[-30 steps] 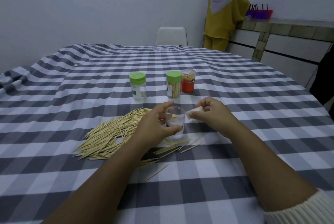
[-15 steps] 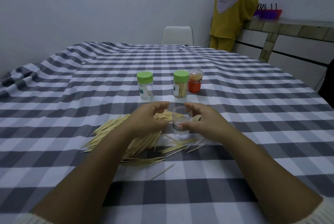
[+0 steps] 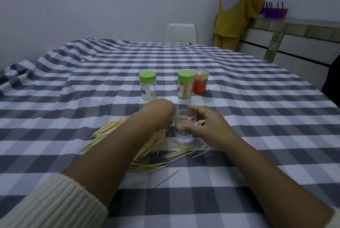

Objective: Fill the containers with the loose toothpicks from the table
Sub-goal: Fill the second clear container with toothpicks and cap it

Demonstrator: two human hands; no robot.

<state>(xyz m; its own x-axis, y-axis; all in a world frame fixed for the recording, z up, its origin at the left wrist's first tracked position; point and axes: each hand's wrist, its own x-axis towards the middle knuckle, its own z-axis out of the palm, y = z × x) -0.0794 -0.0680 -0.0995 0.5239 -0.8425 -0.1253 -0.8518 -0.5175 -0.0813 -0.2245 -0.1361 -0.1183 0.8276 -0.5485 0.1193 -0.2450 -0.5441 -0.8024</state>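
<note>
Tons of light, springy toothpicks (image 3: 147,144); right hand (image 3: 207,126) pinches the open jar (image 3: 184,126), can't tell my left hand's (image 3: 158,111) grip, so I'd pinch bundles mid-length.

Open jar (image 3: 184,126) right of toothpicks (image 3: 117,128); three containers (image 3: 184,85) behind.

Loose toothpicks (image 3: 150,144) beside upright, lidless clear container (image 3: 184,126)

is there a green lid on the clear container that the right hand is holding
No, the clear plastic container held by the right hand is open at the top, with toothpick ends showing inside its rim.
</note>
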